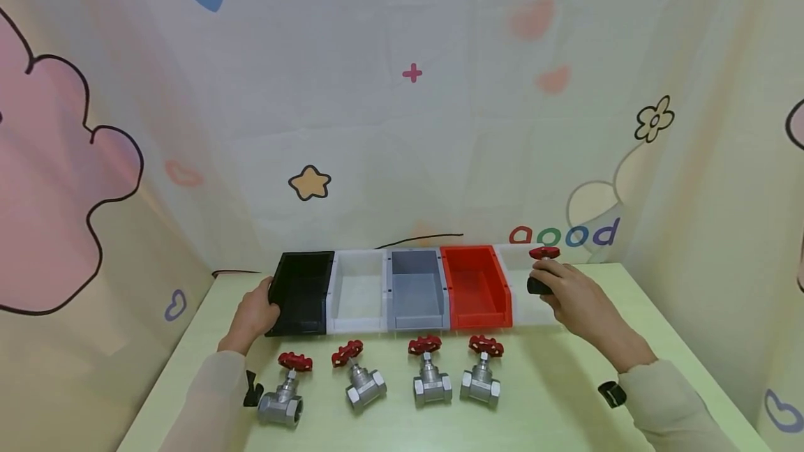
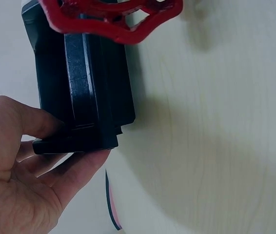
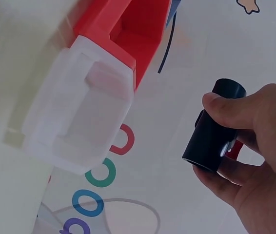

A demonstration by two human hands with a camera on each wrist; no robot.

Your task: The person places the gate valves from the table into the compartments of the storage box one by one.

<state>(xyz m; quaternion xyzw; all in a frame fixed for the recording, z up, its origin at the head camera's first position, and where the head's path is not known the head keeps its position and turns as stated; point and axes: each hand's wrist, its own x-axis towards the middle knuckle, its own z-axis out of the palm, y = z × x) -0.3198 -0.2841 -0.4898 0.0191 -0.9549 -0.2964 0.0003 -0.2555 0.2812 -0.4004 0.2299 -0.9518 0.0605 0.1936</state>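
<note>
My left hand (image 1: 253,314) grips the outer side wall of the black bin (image 1: 276,298), thumb inside and fingers outside, as the left wrist view shows. My right hand (image 1: 574,295) holds a valve with a black body (image 3: 211,134) and a red handwheel (image 1: 544,252), raised over the clear white bin (image 1: 524,298) at the row's right end. Thumb and fingers pinch the black body in the right wrist view, where most of the handwheel is hidden behind the hand. Below the left hand stands a silver valve (image 1: 283,400) with a red handwheel.
Between the end bins are a white bin (image 1: 333,312), a grey bin (image 1: 417,318) and a red bin (image 1: 480,319), side by side. In front of the row lie more silver valves (image 1: 366,386), (image 1: 432,386), (image 1: 480,383) with red handwheels. A printed curtain (image 1: 377,124) hangs behind the table (image 1: 553,396).
</note>
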